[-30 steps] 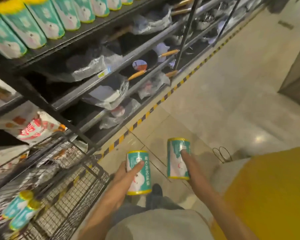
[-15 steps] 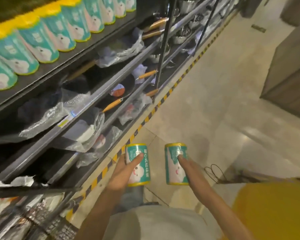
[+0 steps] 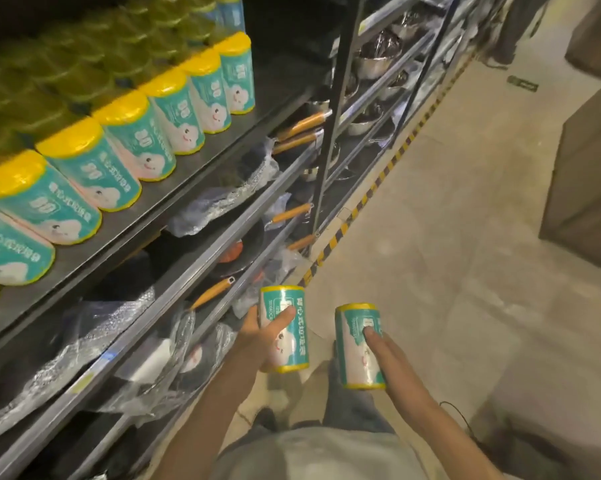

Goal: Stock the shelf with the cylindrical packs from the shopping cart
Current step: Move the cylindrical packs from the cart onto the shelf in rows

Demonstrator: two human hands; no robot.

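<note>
**Two packs in hand, shelf row waiting**

The left hand [image 3: 262, 336] wraps one teal cylindrical pack [image 3: 285, 329] around its side, thumb laid across the label. Just to its right, the right hand [image 3: 383, 351] clasps a second pack [image 3: 359, 346] the same way, fingers behind it. So each grip is clamped on one pack, both upright and held low above the floor [image 3: 448, 237].

The packs look light and slightly soft under a glossy wrapper; a firm hold round the middle seems safest, since the film may slip.

Up and left of the grips, beyond the lower racks of bagged pans [image 3: 222, 206], the dark shelf [image 3: 174, 199] carries a front row of about eight matching yellow-capped packs [image 3: 125, 133], with blurred ones behind. The shopping cart is out of sight.
</note>
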